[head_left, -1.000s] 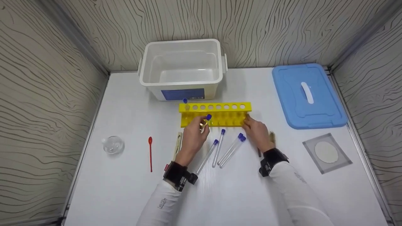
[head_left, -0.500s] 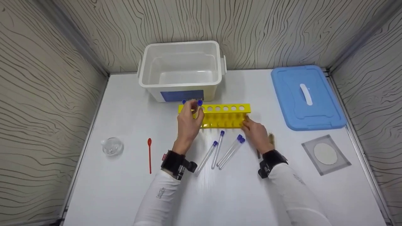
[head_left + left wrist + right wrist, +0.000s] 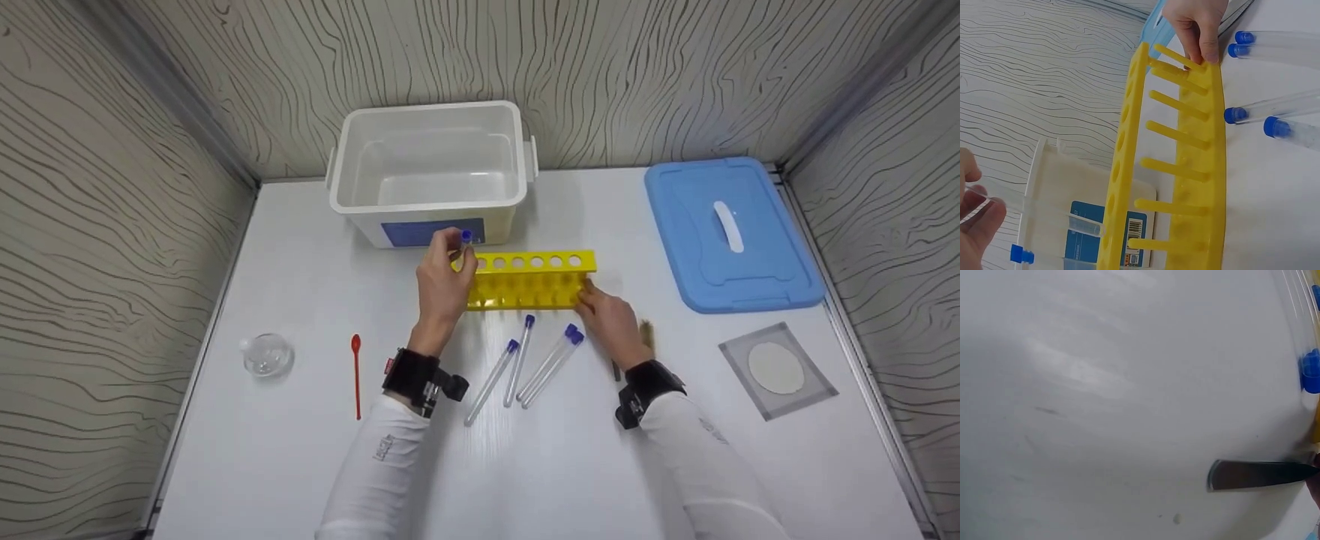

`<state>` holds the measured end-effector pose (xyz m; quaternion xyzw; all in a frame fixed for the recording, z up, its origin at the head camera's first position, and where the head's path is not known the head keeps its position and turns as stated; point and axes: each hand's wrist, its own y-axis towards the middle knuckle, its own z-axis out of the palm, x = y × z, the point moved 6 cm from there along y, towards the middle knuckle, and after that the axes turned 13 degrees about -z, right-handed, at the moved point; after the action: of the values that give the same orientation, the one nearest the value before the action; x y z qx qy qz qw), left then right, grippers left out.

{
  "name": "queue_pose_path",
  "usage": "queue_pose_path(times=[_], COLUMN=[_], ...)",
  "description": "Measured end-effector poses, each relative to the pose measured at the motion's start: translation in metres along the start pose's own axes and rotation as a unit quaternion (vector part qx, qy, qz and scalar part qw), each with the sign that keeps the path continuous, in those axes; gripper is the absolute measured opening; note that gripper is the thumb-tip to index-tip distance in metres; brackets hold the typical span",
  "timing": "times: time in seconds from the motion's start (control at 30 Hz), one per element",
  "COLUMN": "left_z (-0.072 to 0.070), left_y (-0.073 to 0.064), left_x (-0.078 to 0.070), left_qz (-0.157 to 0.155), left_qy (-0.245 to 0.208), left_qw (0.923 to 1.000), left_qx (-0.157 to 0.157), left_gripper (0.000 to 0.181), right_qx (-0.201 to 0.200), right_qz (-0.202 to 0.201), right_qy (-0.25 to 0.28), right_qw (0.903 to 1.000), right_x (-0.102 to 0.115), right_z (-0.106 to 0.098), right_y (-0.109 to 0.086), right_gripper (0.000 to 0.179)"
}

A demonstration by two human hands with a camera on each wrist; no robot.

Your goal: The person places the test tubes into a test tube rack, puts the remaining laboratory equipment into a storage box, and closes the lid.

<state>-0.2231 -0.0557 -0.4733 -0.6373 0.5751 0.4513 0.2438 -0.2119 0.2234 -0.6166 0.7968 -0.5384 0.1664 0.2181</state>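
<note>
My left hand [image 3: 444,281] pinches a capped test tube [image 3: 1039,208] above the left end of the yellow test tube rack [image 3: 537,262]. In the left wrist view the tube's rounded bottom is right at one of the rack's top holes. Beside it, another blue-capped tube [image 3: 1022,254] shows at the rack's end hole. With thumb and fingers, my right hand [image 3: 616,319] grips the right end of the rack's base. Several blue-capped tubes [image 3: 491,382] lie on the table in front of the rack.
Behind the rack stands a white bin [image 3: 427,216]; its blue lid [image 3: 694,247] lies at the right. A gauze mat [image 3: 777,367], a red spoon [image 3: 356,375] and a small round glass vessel [image 3: 268,355] lie around. Bristles [image 3: 647,334] and a dark flat tool [image 3: 1258,475] are by my right wrist.
My left hand has carried the test tube up and to the left, from in front of the rack to over its top holes. The right hand has stayed at the rack's end.
</note>
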Motion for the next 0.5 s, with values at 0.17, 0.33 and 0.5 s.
queue_pose_path(times=[0.17, 0.33, 0.5], left_z=[0.001, 0.004, 0.007], left_y=[0.000, 0.001, 0.001], left_x=[0.010, 0.017, 0.025], left_qz=[-0.024, -0.029, -0.030], left_qy=[0.008, 0.023, 0.034], left_qw=[0.9997, 0.9992, 0.9988], left_qx=[0.006, 0.014, 0.016], left_gripper=[0.025, 0.027, 0.026], right_qx=[0.003, -0.003, -0.002], right_qz=[0.004, 0.002, 0.001], right_qy=[0.005, 0.001, -0.007], right_qw=[1.0000, 1.0000, 1.0000], right_x=[0.001, 0.000, 0.000], right_z=[0.002, 0.000, 0.000], right_y=[-0.001, 0.000, 0.000], right_gripper=[0.030, 0.028, 0.029])
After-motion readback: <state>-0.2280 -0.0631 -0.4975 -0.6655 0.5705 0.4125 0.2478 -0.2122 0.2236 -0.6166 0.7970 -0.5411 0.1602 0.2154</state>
